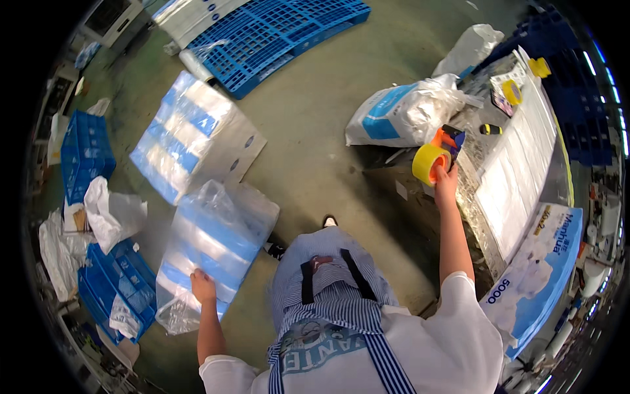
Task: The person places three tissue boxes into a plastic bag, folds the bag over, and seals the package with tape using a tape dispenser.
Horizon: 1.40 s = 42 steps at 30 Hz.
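At two o'clock in my view, my right hand [446,181] is closed around the tape gun [434,157]. At eight, my left hand [203,287] touches the pack [216,240]; I can't tell if it grips.

Floor [305,144] under me: grey-green, faintly glossy, marked. Ahead of me, a blue lattice pallet [279,36] lying flat. My right: worktable [482,148], dark-blue pallets [584,128] beyond; bright white light strips [589,62] farther out. Far left: pale boxy cabinet [121,29], dark-panelled.
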Available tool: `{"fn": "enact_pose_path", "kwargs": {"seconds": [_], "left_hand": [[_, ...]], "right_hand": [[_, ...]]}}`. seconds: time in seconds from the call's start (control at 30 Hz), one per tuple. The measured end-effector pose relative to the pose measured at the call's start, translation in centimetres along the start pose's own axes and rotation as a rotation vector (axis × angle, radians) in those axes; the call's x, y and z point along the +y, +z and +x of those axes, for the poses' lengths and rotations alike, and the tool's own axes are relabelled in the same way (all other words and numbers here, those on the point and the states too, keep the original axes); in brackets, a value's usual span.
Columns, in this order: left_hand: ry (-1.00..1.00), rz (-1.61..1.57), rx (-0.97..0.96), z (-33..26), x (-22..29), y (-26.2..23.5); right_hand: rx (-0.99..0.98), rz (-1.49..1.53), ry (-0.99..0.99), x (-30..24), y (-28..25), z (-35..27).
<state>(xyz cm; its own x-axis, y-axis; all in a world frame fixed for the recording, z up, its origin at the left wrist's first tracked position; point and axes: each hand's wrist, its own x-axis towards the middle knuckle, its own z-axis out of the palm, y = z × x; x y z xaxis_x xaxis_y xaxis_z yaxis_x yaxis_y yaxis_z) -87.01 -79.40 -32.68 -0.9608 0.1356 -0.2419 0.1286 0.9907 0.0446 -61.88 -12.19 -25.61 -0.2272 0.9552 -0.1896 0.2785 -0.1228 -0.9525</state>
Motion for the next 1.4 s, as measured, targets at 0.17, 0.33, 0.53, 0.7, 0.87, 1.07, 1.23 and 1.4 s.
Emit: {"fn": "enact_pose_path", "kwargs": {"seconds": [0.17,0.33,0.53,0.7,0.87,1.07,1.23,1.4], "left_hand": [[0.047,-0.095,0.081,0.1,-0.2,-0.9],[0.076,-0.223,0.113,-0.9,-1.3,-1.9],[0.142,-0.3,0.208,-1.8,-2.6,-0.3],[0.194,-0.483,0.097,-1.8,-5.3,-1.1],[-0.061,-1.114,0.148,1.9,-9.4,-8.6],[0.039,-1.181,-0.282,15.2,-15.5,-12.4],[0.192,-1.173,-0.859,18.7,-14.8,-12.6],[0.202,-1.288,-0.914,18.6,-14.5,-11.9]], "right_hand": [[-0.707,0.396,0.398,-1.6,15.3,-16.8],[-1.172,0.112,0.161,-1.3,32.6,-33.4],[-1.254,-0.421,-0.632,-4.0,46.9,-47.9],[-1.196,-0.453,-0.478,1.4,49.7,-50.3],[-1.506,-0.461,0.071,0.7,48.5,-48.1],[-1.598,-0.364,0.063,1.7,46.7,-48.7],[-1.545,-0.423,0.043,0.9,46.8,-48.9],[-1.547,-0.411,0.035,1.8,46.7,-48.5]]}}
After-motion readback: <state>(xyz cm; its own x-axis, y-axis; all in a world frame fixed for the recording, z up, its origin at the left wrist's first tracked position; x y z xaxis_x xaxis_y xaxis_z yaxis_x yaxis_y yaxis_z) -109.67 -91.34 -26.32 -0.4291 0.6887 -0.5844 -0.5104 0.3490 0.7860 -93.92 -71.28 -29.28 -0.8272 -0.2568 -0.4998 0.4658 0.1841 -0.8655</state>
